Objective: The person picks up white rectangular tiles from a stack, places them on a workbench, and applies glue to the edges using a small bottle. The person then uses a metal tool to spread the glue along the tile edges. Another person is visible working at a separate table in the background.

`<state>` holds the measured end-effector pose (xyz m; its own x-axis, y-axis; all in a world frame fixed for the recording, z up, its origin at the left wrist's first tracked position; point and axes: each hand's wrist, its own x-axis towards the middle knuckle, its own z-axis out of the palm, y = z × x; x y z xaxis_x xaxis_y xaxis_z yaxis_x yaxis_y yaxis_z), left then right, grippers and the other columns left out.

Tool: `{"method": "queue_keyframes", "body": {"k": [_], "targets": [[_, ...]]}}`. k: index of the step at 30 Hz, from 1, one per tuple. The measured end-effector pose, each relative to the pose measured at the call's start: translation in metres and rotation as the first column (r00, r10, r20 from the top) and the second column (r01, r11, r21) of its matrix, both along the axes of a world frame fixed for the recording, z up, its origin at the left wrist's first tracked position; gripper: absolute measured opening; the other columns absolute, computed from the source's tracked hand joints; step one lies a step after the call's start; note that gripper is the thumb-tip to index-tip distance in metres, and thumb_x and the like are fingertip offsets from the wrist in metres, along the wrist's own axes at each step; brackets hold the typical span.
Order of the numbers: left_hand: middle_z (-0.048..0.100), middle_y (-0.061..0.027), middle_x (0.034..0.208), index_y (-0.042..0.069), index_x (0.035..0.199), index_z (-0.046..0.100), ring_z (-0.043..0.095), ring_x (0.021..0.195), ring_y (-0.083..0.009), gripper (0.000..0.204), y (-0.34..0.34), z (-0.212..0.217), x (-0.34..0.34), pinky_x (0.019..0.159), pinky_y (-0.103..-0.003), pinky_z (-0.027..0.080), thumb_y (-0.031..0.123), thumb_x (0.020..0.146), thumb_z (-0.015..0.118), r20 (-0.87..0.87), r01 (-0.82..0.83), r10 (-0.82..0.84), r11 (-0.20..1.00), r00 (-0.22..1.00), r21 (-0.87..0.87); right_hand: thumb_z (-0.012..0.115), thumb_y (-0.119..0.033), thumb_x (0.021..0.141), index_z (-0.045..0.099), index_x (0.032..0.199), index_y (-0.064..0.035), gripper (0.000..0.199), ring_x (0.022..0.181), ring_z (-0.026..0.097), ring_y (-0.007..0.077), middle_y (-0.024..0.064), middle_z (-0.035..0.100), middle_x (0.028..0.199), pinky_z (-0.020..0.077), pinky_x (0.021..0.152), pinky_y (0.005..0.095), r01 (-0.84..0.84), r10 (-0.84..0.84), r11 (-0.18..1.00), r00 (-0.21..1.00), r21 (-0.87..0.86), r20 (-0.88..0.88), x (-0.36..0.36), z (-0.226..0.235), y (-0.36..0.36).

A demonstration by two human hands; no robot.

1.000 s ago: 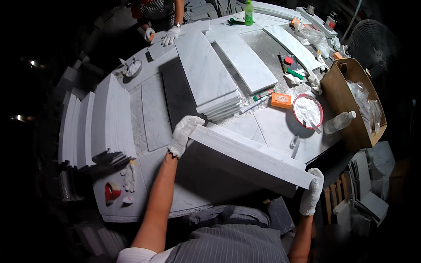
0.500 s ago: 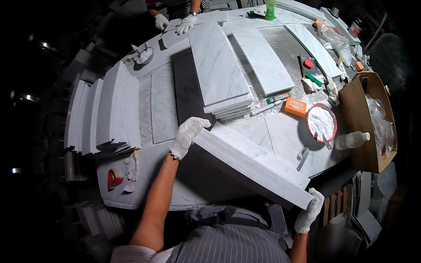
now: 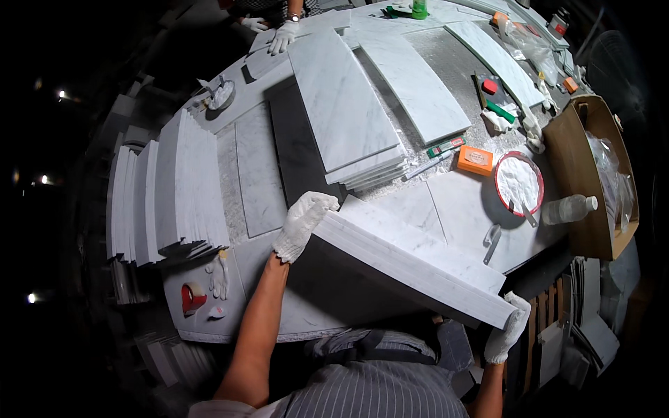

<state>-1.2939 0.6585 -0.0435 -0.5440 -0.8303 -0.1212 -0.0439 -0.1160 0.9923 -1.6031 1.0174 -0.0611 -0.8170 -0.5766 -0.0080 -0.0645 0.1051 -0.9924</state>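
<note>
My gloved left hand [image 3: 304, 221] is closed round the far left end of a stack of white marble slabs [image 3: 411, 263]. At the stack's near right end, my gloved right hand [image 3: 507, 329] grips the corner, fingers curled at its edge. Several slabs lie together with their long edges toward me, over the table's front part; their underside is hidden. Just beyond my left hand, another pile of marble slabs [image 3: 348, 104] rests flat on the table, beside a dark strip [image 3: 296, 143].
Upright slabs [image 3: 188, 184] stand at the left, near a red tape roll [image 3: 193, 298]. Rightward are a bowl of white powder [image 3: 519, 182], an orange box [image 3: 475, 160], a plastic bottle [image 3: 568, 209] and a cardboard box [image 3: 582, 167]. A co-worker's gloved hand [image 3: 283, 37] touches slabs at the back.
The whole view has shifted slightly, as from a head movement. Both my hands keep their hold on the slab stack, with little visible movement of it on the table.
</note>
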Motion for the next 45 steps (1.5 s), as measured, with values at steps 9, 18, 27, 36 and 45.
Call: {"method": "queue_keyframes", "body": {"k": [9,18,27,36,45], "targets": [[0.066,-0.0083,0.100,0.000,0.106,0.057,0.061,0.089,-0.0120,0.027,0.000,-0.010,-0.004,0.082,-0.026,0.050,0.025,0.099,0.055,-0.079,0.006,-0.006,1.000,0.997,0.003,0.045,-0.033,0.100,0.057,0.107,0.0012,0.037,0.101,0.055,0.0175,0.0094,0.059,0.106,0.0400,0.094,0.0310,0.017,-0.019,1.000,0.994,-0.016,-0.112,-0.006,-0.006,0.007],[0.064,-0.0049,0.093,0.000,0.101,0.058,0.058,0.083,-0.0083,0.018,-0.004,-0.018,-0.004,0.078,-0.023,0.048,0.017,0.099,0.054,-0.141,0.010,-0.012,1.000,0.990,-0.017,0.042,-0.037,0.103,0.047,0.133,0.0024,0.050,0.124,0.050,0.0219,0.0136,0.055,0.130,0.0349,0.108,0.0322,0.339,-0.238,0.906,0.903,-0.253,0.357,0.005,-0.014,0.016],[0.064,-0.0055,0.093,0.001,0.101,0.057,0.059,0.084,-0.0099,0.019,-0.013,-0.036,0.003,0.079,-0.025,0.048,0.019,0.101,0.050,-0.156,0.050,-0.056,0.998,0.986,-0.042,0.032,-0.063,0.097,0.030,0.149,-0.0054,0.078,0.139,0.032,0.0315,0.0178,0.033,0.152,0.0180,0.117,0.0441,0.479,-0.367,0.873,0.767,-0.088,0.527,0.064,-0.036,0.058],[0.064,-0.0016,0.089,0.001,0.100,0.061,0.057,0.081,-0.0066,0.016,-0.014,-0.037,0.001,0.076,-0.022,0.047,0.017,0.098,0.058,-0.210,0.026,-0.016,0.999,0.977,0.045,0.037,-0.057,0.099,0.037,0.146,-0.0097,0.067,0.139,0.032,0.0300,0.0141,0.036,0.150,0.0174,0.116,0.0452,0.499,-0.386,0.854,0.796,-0.145,0.467,0.059,-0.018,0.039],[0.064,-0.0040,0.090,0.000,0.100,0.059,0.058,0.081,-0.0082,0.015,-0.010,-0.032,-0.002,0.077,-0.023,0.048,0.015,0.098,0.057,-0.228,0.033,-0.035,0.999,0.973,-0.014,0.051,-0.039,0.099,0.052,0.135,-0.0108,0.046,0.128,0.043,0.0192,0.0040,0.053,0.135,0.0263,0.111,0.0408,0.501,-0.423,0.859,0.809,-0.103,0.408,0.048,-0.011,0.025]]}}
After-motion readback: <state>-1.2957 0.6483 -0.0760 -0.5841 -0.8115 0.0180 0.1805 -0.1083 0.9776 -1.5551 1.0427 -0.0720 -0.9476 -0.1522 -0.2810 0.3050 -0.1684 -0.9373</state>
